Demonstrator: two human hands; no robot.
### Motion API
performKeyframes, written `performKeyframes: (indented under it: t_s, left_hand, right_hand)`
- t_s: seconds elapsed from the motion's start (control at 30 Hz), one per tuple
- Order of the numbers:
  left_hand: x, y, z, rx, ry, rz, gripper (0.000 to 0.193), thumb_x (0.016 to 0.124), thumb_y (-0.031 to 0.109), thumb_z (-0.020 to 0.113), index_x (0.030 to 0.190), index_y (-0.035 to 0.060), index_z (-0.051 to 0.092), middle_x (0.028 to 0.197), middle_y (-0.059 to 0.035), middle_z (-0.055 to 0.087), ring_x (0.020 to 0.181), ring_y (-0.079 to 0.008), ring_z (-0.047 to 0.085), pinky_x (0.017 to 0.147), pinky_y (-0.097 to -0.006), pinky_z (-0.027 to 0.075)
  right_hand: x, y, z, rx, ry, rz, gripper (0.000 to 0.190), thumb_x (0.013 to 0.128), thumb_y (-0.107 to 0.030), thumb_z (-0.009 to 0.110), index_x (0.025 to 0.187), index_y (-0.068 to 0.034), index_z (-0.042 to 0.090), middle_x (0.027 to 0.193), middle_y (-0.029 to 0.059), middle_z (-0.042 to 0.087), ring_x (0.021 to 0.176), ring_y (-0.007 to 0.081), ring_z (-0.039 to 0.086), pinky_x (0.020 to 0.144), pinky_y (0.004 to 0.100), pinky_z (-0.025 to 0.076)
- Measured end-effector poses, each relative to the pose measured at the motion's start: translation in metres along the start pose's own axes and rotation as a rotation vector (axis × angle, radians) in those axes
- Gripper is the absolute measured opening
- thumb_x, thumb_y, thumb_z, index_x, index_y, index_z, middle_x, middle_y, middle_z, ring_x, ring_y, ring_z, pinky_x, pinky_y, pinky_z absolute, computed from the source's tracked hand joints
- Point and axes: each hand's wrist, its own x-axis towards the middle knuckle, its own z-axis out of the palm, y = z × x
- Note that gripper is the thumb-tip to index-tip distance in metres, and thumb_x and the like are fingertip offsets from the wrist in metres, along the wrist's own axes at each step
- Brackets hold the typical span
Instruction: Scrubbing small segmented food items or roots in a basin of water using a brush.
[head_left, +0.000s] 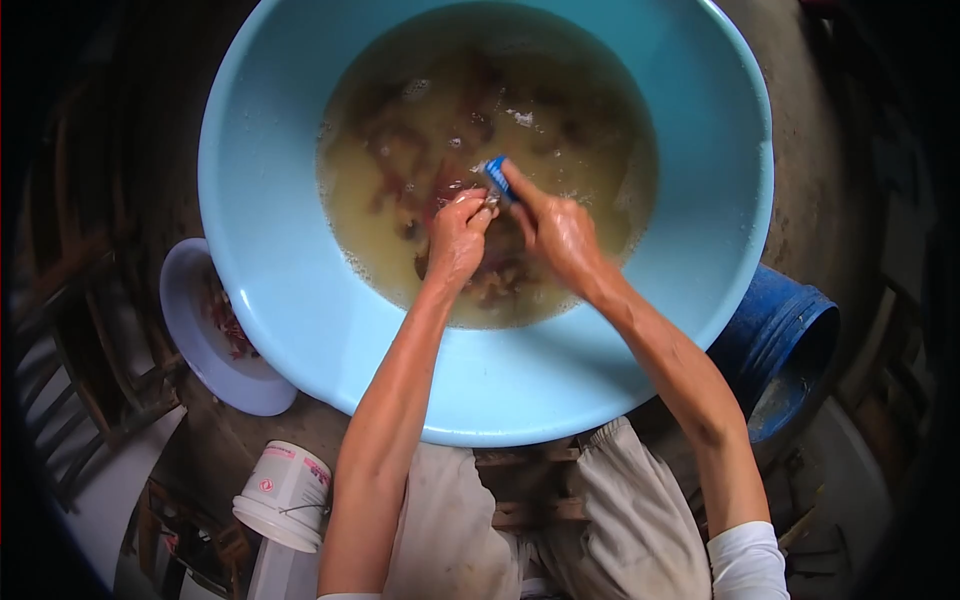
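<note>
A wide light-blue plastic basin (510, 382) holds cloudy yellowish water (600, 195). Reddish-brown pieces (397, 157) lie under the surface, too blurred to name. Over the middle of the basin, my right hand (564, 234) grips a small blue tool (497, 177) with white lettering. Its working end meets the fingertips of my left hand (459, 236). That hand is curled at the water's surface and pinches a small wet piece (491, 201), mostly hidden by the fingers.
Left of the basin, partly beneath its rim, a pale lilac bowl (196, 337) contains reddish scraps (229, 326). A white plastic bucket (285, 487) stands at lower left. On the right lies a blue plastic drum (780, 352), mouth outward. Slatted wood (540, 512) shows between my knees.
</note>
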Motion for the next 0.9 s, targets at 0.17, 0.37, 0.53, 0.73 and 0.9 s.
performKeyframes:
  t_s: [0.17, 0.37, 0.53, 0.73, 0.9]
  left_hand:
    - [-0.001, 0.000, 0.000, -0.003, -0.080, -0.046, 0.014, 0.090, 0.002, 0.057, 0.096, -0.0053, 0.068, 0.118, -0.0097, 0.065, 0.109, -0.0165, 0.057, 0.096, -0.0289, 0.043]
    - [0.000, 0.027, 0.007, -0.162, -0.036, -0.003, 0.015, 0.088, 0.002, 0.057, 0.096, -0.0045, 0.068, 0.115, -0.0106, 0.067, 0.106, -0.0246, 0.060, 0.091, -0.0323, 0.046]
    - [-0.007, 0.041, 0.000, 0.024, -0.104, 0.069, 0.019, 0.089, 0.000, 0.055, 0.103, -0.0036, 0.067, 0.117, -0.0108, 0.065, 0.107, -0.0215, 0.059, 0.093, -0.0321, 0.046]
    - [-0.007, 0.064, -0.006, -0.641, -0.174, -0.281, 0.022, 0.092, 0.008, 0.057, 0.110, -0.0026, 0.065, 0.115, -0.0119, 0.064, 0.105, -0.0209, 0.061, 0.094, -0.0349, 0.048]
    - [-0.003, 0.046, -0.011, -0.833, -0.155, -0.450, 0.028, 0.095, 0.012, 0.059, 0.120, -0.0011, 0.059, 0.111, -0.0133, 0.066, 0.099, -0.0210, 0.065, 0.086, -0.0309, 0.054]
  right_hand:
    - [0.007, 0.010, -0.007, -0.089, 0.012, -0.013, 0.047, 0.092, -0.018, 0.058, 0.138, -0.024, 0.051, 0.079, 0.0208, 0.068, 0.076, 0.0418, 0.067, 0.071, 0.0513, 0.053]
    - [0.025, 0.034, -0.017, 0.369, 0.180, 0.027, 0.052, 0.093, -0.025, 0.059, 0.143, -0.018, 0.047, 0.096, 0.0192, 0.070, 0.082, 0.0298, 0.069, 0.069, 0.0405, 0.051]
    - [0.028, 0.016, -0.033, 0.971, -0.113, 0.382, 0.067, 0.094, -0.026, 0.065, 0.152, -0.017, 0.032, 0.077, -0.0040, 0.057, 0.057, 0.0017, 0.044, 0.046, 0.0182, 0.027]
    - [0.025, 0.012, -0.033, 1.081, -0.061, 0.310, 0.073, 0.088, -0.018, 0.071, 0.150, -0.013, 0.034, 0.081, -0.0025, 0.060, 0.059, 0.0031, 0.049, 0.046, 0.0189, 0.031]
    - [0.018, -0.006, -0.020, 1.059, -0.092, 0.176, 0.077, 0.086, -0.014, 0.072, 0.151, -0.009, 0.030, 0.087, 0.0038, 0.063, 0.072, 0.0097, 0.062, 0.059, 0.0251, 0.050]
